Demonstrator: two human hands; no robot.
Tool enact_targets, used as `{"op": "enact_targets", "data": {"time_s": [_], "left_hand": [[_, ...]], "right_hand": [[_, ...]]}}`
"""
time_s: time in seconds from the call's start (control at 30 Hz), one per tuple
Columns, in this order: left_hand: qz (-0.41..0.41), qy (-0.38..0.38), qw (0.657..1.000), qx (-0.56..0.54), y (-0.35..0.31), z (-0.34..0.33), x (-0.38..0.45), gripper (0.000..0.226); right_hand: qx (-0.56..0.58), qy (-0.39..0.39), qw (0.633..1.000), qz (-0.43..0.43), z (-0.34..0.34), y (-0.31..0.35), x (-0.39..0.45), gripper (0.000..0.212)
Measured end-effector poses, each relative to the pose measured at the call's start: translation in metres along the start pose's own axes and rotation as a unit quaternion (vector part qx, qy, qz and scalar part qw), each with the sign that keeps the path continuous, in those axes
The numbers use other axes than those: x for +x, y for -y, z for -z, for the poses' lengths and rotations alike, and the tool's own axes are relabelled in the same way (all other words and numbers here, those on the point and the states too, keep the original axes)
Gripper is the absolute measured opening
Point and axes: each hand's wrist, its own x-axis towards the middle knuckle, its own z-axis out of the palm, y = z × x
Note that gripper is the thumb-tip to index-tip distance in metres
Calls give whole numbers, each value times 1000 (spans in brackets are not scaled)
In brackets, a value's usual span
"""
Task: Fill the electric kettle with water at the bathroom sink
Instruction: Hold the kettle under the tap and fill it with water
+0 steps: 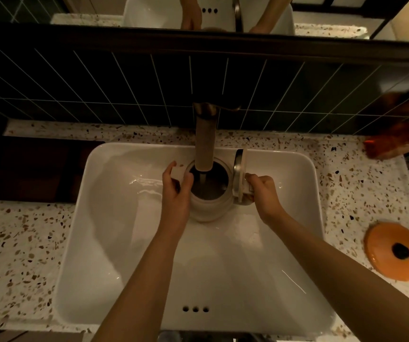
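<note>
Under tap (204,144), open kettle (209,193) w/ water

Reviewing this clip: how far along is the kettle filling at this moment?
Done: the pale round electric kettle sits in the white rectangular sink under the brushed metal faucet, its hinged lid standing open. In hand: the left hand steadies the kettle's side, the right hand grips its handle, and a thin stream seems to fall inside. Left: the water level is too dark to judge; shutting the tap and the lid remains.
</note>
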Motion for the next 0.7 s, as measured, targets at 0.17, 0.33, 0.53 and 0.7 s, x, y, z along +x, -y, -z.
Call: {"op": "enact_targets", "data": {"time_s": [0.17,0.33,0.53,0.7], "left_hand": [[34,-30,998,-48,-1,-7,1,50],[54,-23,994,-94,0,-7,1,7],[67,-36,990,-120,-2,-9,3,7],[77,-36,988,-127,-3,-9,4,11]], "right_hand": [[8,1,1000,-6,-4,1,0,45],[15,-2,1000,-8,-4,0,-1,48],[4,-10,1000,2,-5,-2,0,51],[-9,-6,1000,7,-3,-8,3,50]]}}
